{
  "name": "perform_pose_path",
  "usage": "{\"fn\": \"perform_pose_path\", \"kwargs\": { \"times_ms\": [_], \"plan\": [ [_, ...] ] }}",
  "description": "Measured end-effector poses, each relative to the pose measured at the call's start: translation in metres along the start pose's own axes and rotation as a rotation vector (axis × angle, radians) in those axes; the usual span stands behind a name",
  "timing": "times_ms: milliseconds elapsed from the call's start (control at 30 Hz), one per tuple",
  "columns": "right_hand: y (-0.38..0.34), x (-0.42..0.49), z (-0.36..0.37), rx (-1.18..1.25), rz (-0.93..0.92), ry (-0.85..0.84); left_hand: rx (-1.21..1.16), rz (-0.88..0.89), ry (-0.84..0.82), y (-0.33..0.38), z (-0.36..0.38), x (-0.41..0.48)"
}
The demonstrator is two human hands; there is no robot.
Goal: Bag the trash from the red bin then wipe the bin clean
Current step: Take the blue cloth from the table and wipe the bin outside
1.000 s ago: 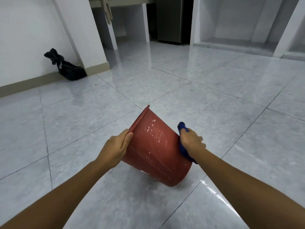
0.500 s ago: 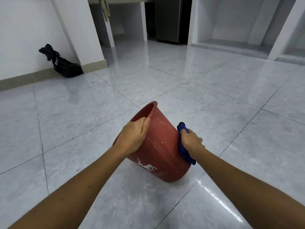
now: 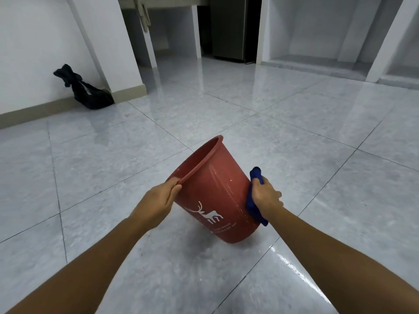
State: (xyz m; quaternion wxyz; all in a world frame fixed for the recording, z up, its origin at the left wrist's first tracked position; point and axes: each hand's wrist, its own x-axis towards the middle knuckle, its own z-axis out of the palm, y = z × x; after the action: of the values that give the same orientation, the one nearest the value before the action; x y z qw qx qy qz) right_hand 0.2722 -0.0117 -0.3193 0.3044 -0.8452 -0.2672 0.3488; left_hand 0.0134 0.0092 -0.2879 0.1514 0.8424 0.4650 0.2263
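Observation:
The red bin is tilted to the left on the floor, resting on its bottom edge, with a white deer print facing me. My left hand grips the near part of its rim. My right hand presses a blue cloth against the bin's right side wall. Water drops speckle the bin's outside. The bin's inside is hidden from me.
A tied black trash bag leans against the white wall at the far left. Glossy grey floor tiles spread all around. A dark fridge and white counter supports stand at the back.
The bin has been turned in my hands, bringing the deer print round to face me. My left hand shifted its grip along the rim. The cloth stayed on the right side.

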Motion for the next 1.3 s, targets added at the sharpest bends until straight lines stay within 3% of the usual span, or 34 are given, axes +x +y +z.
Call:
{"fn": "perform_pose_path", "kwargs": {
  "times_ms": [100, 267, 333, 433, 633, 700, 867, 967, 1133, 1200, 1300],
  "plan": [
    [-0.011, -0.011, 0.003, 0.013, -0.029, 0.015, -0.008, -0.015, -0.035, -0.001, -0.004, 0.001],
    [-0.049, -0.051, 0.034, -0.073, -0.450, 0.068, 0.092, 0.033, 0.258, 0.023, 0.011, 0.022],
    [-0.065, -0.053, 0.038, -0.043, -0.517, 0.051, 0.140, 0.033, 0.318, 0.025, 0.014, 0.027],
    [-0.067, -0.028, 0.027, 0.022, -0.426, -0.004, 0.144, 0.055, 0.301, 0.023, 0.017, 0.029],
    [-0.006, -0.015, 0.028, 0.026, 0.033, -0.002, 0.133, 0.013, 0.283, 0.033, 0.018, 0.041],
    [-0.007, -0.028, 0.033, 0.037, -0.006, 0.018, 0.122, 0.024, 0.280, 0.033, 0.018, 0.045],
    [-0.056, -0.029, 0.026, 0.040, -0.414, 0.026, 0.099, 0.060, 0.270, 0.042, 0.019, 0.048],
    [-0.047, -0.004, 0.016, 0.072, -0.324, -0.030, 0.100, 0.044, 0.267, 0.043, 0.019, 0.046],
    [-0.004, 0.002, 0.016, 0.054, 0.103, -0.113, 0.125, 0.014, 0.232, 0.050, 0.014, 0.054],
    [-0.009, -0.008, 0.019, 0.100, 0.102, -0.125, 0.114, -0.028, 0.228, 0.055, 0.010, 0.063],
    [-0.036, -0.019, 0.019, 0.200, -0.116, -0.098, 0.068, -0.119, 0.227, 0.064, 0.009, 0.081]
  ]
}}
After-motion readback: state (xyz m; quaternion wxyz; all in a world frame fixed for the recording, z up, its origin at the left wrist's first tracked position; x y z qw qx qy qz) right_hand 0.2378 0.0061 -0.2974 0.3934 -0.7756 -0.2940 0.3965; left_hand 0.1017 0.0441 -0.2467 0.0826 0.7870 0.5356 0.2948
